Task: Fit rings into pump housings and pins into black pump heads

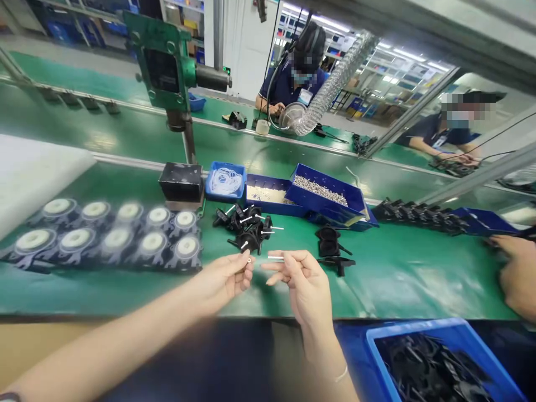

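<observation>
Over the bench [419,271] nr its front edge, L hand [228,279], curled, pinches a small pale ring [249,260] & R hand [305,276], loosely spread, grips a thin white pin [274,257].

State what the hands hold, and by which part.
The left hand pinches a small ring, exact spot unclear; the right hand holds a pin by the end away from the ring.

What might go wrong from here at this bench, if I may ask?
The tiny ring-like piece in the left hand could slip away. The thin pin in the right hand might drop and roll among the black parts just beyond. The blue bin of small metal pieces, sitting askew, could spill if bumped.
</observation>
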### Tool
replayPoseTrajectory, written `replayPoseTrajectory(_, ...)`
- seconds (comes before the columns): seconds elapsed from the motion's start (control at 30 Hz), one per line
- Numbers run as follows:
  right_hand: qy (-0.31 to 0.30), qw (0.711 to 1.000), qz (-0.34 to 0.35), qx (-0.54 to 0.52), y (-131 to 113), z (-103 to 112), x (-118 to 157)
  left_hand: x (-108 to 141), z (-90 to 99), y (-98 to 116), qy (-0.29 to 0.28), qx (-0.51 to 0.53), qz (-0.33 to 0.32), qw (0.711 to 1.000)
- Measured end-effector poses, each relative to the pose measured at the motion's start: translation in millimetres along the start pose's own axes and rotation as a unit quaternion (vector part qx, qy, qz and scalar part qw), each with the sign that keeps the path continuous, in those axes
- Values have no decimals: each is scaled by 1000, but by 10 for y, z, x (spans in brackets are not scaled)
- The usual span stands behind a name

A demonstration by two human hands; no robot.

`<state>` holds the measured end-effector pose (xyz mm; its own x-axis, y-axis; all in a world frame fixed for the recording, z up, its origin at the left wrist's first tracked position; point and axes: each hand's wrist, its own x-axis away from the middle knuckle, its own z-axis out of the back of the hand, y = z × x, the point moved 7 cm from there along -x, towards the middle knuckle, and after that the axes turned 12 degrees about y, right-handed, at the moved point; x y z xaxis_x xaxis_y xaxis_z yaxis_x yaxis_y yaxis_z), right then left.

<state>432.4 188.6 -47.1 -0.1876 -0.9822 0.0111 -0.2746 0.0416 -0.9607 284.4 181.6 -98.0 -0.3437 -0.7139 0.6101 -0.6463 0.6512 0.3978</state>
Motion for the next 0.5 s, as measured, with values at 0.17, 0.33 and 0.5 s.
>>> replayPoseTrajectory(0.17, -28, 999, -25, -30, 89, -121, 161, 37, 3, 19, -36, -14, -10, 999)
replayPoseTrajectory(0.33, -57, 996, -29, 58, 215, -175, 225, 25, 20, 25, -40, -44, -35, 998)
replayPoseTrajectory(0.5, -31, 970, 47, 235, 169, -169, 247, 12, 12, 37, -32, -94, -77, 992)
